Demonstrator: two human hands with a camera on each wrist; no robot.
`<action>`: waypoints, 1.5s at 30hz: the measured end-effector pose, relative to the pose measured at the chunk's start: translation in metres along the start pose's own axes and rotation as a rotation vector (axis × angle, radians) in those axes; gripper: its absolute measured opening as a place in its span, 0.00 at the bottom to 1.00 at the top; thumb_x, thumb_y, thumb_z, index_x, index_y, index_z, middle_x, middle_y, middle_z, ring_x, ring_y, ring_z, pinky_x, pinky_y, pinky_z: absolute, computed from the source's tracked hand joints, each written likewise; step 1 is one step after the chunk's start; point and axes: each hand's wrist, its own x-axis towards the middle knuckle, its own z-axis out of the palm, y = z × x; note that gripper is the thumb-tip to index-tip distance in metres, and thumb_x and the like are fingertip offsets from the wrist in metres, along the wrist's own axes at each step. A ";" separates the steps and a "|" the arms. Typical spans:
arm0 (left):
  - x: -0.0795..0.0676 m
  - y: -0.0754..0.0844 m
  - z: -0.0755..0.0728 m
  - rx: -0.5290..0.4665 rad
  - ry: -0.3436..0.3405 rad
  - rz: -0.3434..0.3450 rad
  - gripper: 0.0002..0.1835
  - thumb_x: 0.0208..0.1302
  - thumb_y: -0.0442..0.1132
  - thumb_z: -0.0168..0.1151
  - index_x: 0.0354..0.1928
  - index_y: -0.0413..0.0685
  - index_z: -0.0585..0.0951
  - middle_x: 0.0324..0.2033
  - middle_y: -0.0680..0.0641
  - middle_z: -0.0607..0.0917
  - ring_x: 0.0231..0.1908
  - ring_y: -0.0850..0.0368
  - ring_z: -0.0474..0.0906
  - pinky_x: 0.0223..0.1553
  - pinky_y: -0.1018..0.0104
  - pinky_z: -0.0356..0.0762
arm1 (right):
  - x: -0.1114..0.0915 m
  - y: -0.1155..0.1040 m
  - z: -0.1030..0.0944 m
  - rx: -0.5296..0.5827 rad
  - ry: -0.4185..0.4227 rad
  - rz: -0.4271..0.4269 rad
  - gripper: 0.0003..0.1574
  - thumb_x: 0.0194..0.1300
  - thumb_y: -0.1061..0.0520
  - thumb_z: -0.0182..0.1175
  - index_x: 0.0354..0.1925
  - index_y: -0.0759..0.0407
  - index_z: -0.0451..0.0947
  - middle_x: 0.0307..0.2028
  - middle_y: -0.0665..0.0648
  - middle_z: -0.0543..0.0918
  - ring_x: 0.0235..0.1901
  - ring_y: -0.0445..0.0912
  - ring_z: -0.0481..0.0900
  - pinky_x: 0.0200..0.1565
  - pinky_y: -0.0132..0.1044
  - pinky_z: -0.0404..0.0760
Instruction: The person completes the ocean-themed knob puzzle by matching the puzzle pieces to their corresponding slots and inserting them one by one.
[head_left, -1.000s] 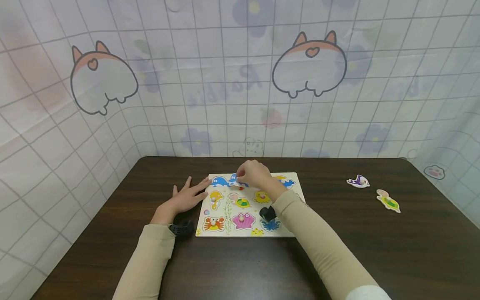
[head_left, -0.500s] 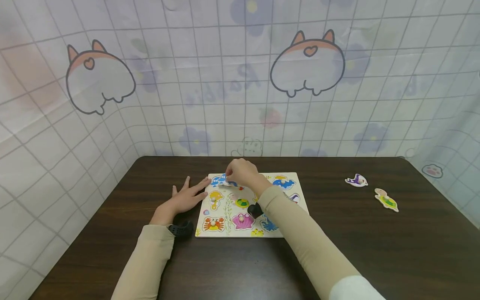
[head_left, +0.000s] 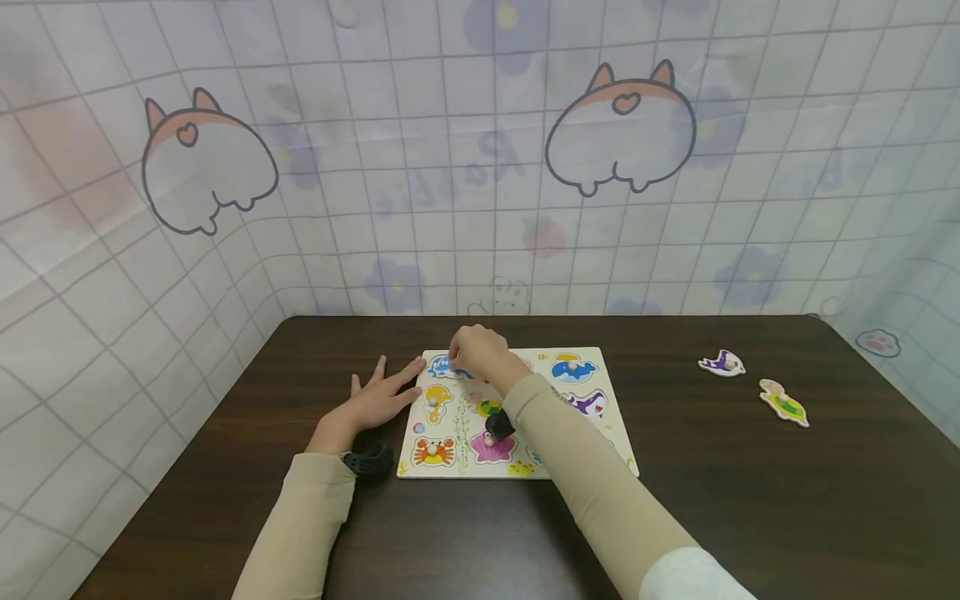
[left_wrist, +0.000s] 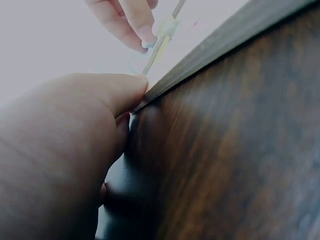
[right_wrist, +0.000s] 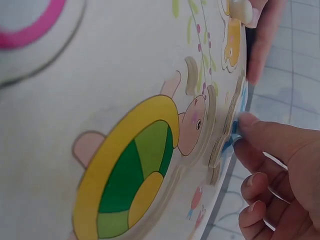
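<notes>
Near the top left corner of a white wooden puzzle board, my right hand pinches a blue sea-animal puzzle piece. In the right wrist view, thumb and forefinger hold this piece, and its wooden edge shows over the board; whether it sits flat in its recess I cannot tell. The other fingers are curled loosely. My left hand rests with spread, straight fingers at the board's left edge, and its thumb touches that edge in the left wrist view.
A crab piece, a seahorse piece and a pink shell piece sit in the board. Beyond it, on the right of the dark table, lie a purple-and-white piece and a turtle piece.
My right hand has moved left with the blue piece, from the board's upper middle to its upper left corner. The left hand stays at the board's left edge.
</notes>
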 end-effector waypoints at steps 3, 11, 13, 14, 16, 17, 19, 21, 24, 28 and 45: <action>-0.002 0.000 -0.002 0.007 -0.001 -0.004 0.35 0.82 0.56 0.45 0.83 0.55 0.52 0.81 0.44 0.50 0.77 0.32 0.24 0.64 0.23 0.14 | 0.002 -0.003 0.001 -0.003 -0.002 0.001 0.09 0.69 0.53 0.70 0.45 0.53 0.89 0.46 0.52 0.87 0.38 0.45 0.80 0.47 0.42 0.82; -0.001 0.001 -0.002 -0.002 -0.006 0.007 0.34 0.82 0.55 0.46 0.83 0.55 0.53 0.81 0.45 0.51 0.77 0.32 0.23 0.64 0.24 0.14 | 0.007 -0.007 0.005 -0.013 0.008 -0.005 0.09 0.69 0.53 0.70 0.46 0.53 0.89 0.48 0.52 0.87 0.42 0.47 0.83 0.47 0.43 0.83; 0.000 0.000 -0.001 0.001 -0.009 0.005 0.34 0.82 0.55 0.46 0.83 0.55 0.53 0.81 0.45 0.51 0.77 0.32 0.23 0.64 0.24 0.14 | 0.008 -0.008 0.006 -0.013 0.009 -0.005 0.09 0.70 0.53 0.69 0.46 0.53 0.89 0.48 0.52 0.87 0.42 0.47 0.83 0.47 0.43 0.83; 0.000 0.000 -0.001 0.003 -0.009 0.003 0.34 0.82 0.55 0.46 0.83 0.55 0.53 0.81 0.45 0.51 0.77 0.32 0.23 0.64 0.24 0.15 | 0.009 -0.009 0.007 -0.013 0.009 -0.006 0.09 0.70 0.53 0.69 0.46 0.53 0.89 0.47 0.52 0.88 0.42 0.47 0.83 0.47 0.43 0.83; 0.000 -0.001 -0.001 0.004 -0.010 -0.003 0.34 0.82 0.55 0.46 0.83 0.56 0.53 0.81 0.45 0.51 0.77 0.33 0.23 0.64 0.24 0.15 | 0.010 -0.009 0.008 -0.011 0.008 -0.011 0.09 0.70 0.52 0.68 0.46 0.53 0.89 0.47 0.52 0.88 0.42 0.48 0.83 0.47 0.43 0.83; 0.000 -0.001 -0.001 0.005 -0.009 -0.006 0.34 0.82 0.55 0.46 0.83 0.56 0.53 0.81 0.45 0.51 0.77 0.33 0.23 0.64 0.24 0.15 | 0.010 -0.009 0.008 -0.009 0.005 -0.013 0.10 0.70 0.52 0.68 0.47 0.54 0.89 0.47 0.52 0.88 0.43 0.48 0.83 0.47 0.43 0.83; 0.000 -0.001 -0.001 0.007 -0.007 -0.012 0.34 0.82 0.55 0.46 0.83 0.56 0.53 0.81 0.46 0.51 0.77 0.33 0.23 0.65 0.24 0.15 | 0.011 -0.009 0.009 -0.002 0.003 -0.014 0.10 0.71 0.52 0.68 0.48 0.54 0.89 0.48 0.52 0.88 0.43 0.48 0.84 0.48 0.43 0.83; -0.001 -0.002 -0.001 0.007 -0.005 -0.016 0.34 0.82 0.55 0.46 0.83 0.57 0.53 0.81 0.46 0.51 0.77 0.34 0.23 0.65 0.24 0.14 | 0.011 -0.009 0.009 0.001 0.002 -0.012 0.11 0.71 0.52 0.68 0.48 0.53 0.89 0.49 0.53 0.87 0.44 0.49 0.84 0.48 0.44 0.83; -0.001 -0.001 -0.001 0.004 -0.008 -0.021 0.34 0.82 0.55 0.45 0.83 0.58 0.53 0.81 0.46 0.51 0.77 0.34 0.23 0.65 0.24 0.14 | 0.012 -0.009 0.009 0.002 0.003 -0.010 0.12 0.71 0.52 0.68 0.49 0.53 0.89 0.50 0.53 0.87 0.46 0.49 0.84 0.49 0.45 0.83; -0.002 -0.001 -0.001 -0.002 -0.012 -0.023 0.34 0.82 0.55 0.45 0.83 0.58 0.53 0.81 0.46 0.50 0.77 0.34 0.23 0.65 0.25 0.13 | 0.012 -0.009 0.009 -0.002 0.003 -0.007 0.12 0.71 0.52 0.68 0.50 0.53 0.89 0.50 0.53 0.87 0.48 0.50 0.84 0.51 0.46 0.83; -0.004 0.002 -0.002 -0.015 -0.011 -0.015 0.34 0.82 0.55 0.46 0.83 0.57 0.52 0.81 0.46 0.50 0.77 0.33 0.23 0.64 0.26 0.12 | 0.006 0.002 -0.001 0.039 -0.045 -0.040 0.19 0.73 0.52 0.65 0.60 0.52 0.84 0.57 0.53 0.84 0.52 0.49 0.84 0.54 0.46 0.82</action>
